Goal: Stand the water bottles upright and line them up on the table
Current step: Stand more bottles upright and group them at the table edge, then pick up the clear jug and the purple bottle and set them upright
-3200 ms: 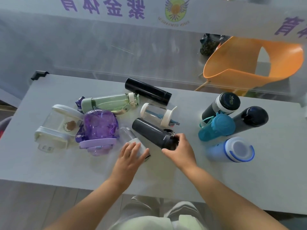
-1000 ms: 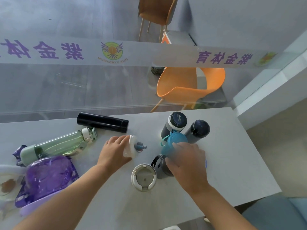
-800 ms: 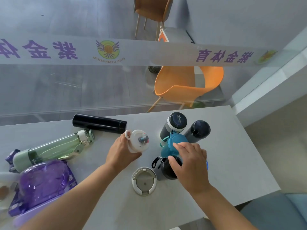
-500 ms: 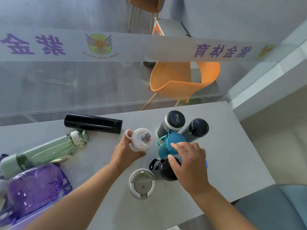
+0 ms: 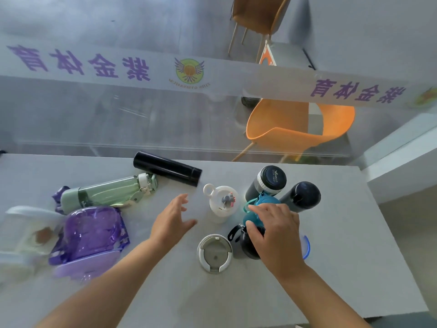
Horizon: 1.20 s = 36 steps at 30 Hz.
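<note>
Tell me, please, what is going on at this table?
A person is standing water bottles upright on the table. The right hand grips the top of a dark bottle in the upright cluster at the right. The left hand hovers open beside an upright white-capped bottle, not touching it. The black flask, green bottle and purple bottle lie on their sides at the left.

Upright bottles (image 5: 272, 181) right; toppled bottles (image 5: 106, 194), perhaps overlapping, left.

Orange chair (image 5: 283, 126) behind glass partition (image 5: 94, 114)
</note>
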Tool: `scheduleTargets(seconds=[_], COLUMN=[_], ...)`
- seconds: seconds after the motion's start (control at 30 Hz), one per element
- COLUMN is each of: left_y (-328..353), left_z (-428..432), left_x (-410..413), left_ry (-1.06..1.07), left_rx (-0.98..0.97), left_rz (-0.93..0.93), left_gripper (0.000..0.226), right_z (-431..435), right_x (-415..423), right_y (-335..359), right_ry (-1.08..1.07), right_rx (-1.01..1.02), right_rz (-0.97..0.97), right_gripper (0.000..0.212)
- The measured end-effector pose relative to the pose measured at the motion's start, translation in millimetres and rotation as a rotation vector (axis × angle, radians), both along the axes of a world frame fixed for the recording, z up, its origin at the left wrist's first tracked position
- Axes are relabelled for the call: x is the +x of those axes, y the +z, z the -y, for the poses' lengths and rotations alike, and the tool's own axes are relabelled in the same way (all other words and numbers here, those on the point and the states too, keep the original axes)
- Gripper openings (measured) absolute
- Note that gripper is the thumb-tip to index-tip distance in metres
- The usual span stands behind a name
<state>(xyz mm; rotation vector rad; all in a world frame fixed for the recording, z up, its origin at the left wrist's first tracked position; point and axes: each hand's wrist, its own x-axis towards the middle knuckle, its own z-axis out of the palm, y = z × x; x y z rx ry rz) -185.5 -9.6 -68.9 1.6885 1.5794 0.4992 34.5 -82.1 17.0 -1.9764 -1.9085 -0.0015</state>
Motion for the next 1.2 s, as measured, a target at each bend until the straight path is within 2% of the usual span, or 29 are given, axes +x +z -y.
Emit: scheduleTargets(seconds=[0.3,0.47,0.63,0.8,1.03,1.13,1.2], left_y=[42.6,46.9,37.9,35.8,35.9,33.4,32.3], left_z=[87.8,137.0,160.1,155.6,127.5,112.9,105.6], left_x=[-66.8,-110.6,-158.7,-211.0,-303.2,-319.5,-319.7], left_ry=[0.462,0.583,0.593,0.611,0.425,0.345,0.272], left_rx=[0.246,0.288,0.318,0.337,0.384,0.382,0.37], left_rz=[-0.07,-0.181,-0.274,-0.277,-0.318,-0.264,-0.174], left_gripper=[0.055,0.051,0.056,0.056,0.057,0.051,0.046], right_z=[-13.4,-9.3,-3.1,-7.3,-9.4,-10.9,-7.2], right_x=[-52.6,-104.4,-150.9,-203.8,-287.2,-308.7,-315.5], right_y=[25.9,28.3,22.2,-5.0,-45.6,-51.0,-49.5], right_ry=[0.352,0.501,0.6,0.614,0.611,0.585,0.49], right_rx=[0.053,0.004,-0.026,-0.136,-0.396,-0.567,-0.618], right_rz=[-0.12,-0.173,-0.129,-0.029,-0.002,0.003,-0.124], right_gripper=[0.029,0.032,0.029,0.022,0.037,0.028,0.018])
